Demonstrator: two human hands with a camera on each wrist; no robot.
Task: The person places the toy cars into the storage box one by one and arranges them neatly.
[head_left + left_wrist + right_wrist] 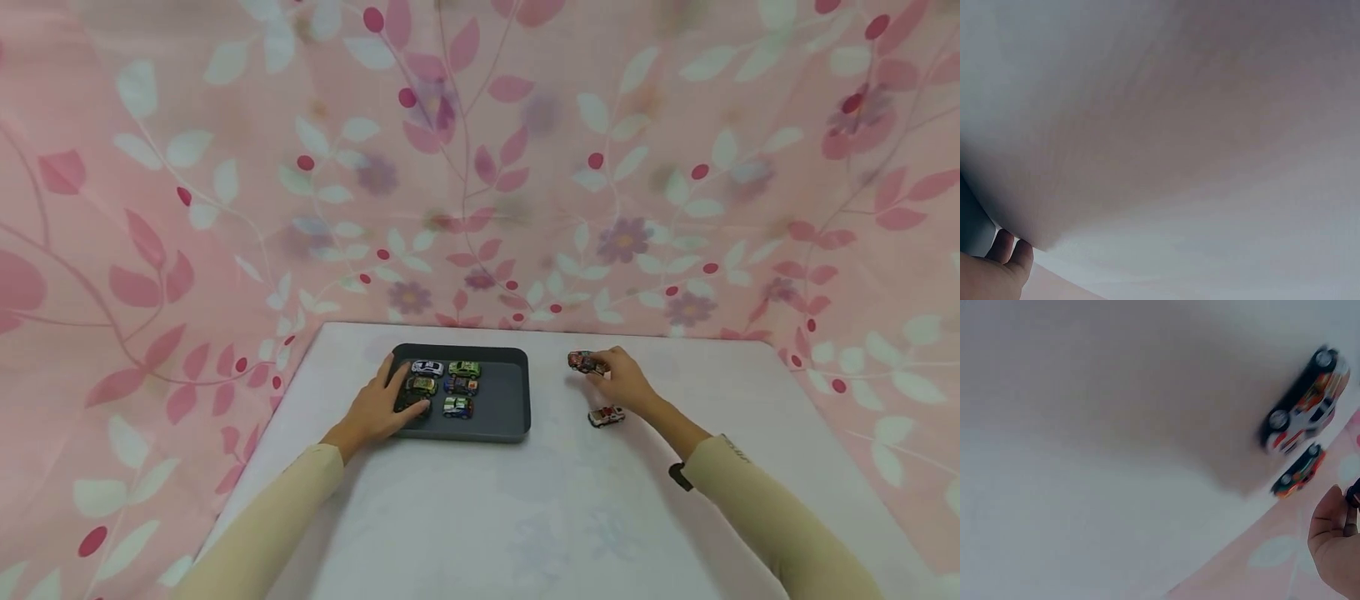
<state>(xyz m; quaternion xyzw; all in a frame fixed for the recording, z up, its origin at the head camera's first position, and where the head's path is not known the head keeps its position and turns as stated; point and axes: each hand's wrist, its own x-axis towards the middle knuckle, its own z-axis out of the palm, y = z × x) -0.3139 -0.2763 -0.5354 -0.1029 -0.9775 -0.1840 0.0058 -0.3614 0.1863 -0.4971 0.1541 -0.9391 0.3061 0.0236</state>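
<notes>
My left hand lies spread over the left side of a dark grey tray, its fingers along the rim. Its thumb reaches inside over a dark toy car, partly covering it. Several toy cars stand in two columns in the tray, among them a white one and a green one. Right of the tray, my right hand pinches a dark toy car, mostly hidden by the fingers. Just beyond it is a red and dark toy car. Nearer me stands a white and red toy car.
Everything stands on a table with a white cloth. A pink floral curtain hangs behind the table's back edge and along its sides. The tray has a raised rim, with its bare floor showing on the right.
</notes>
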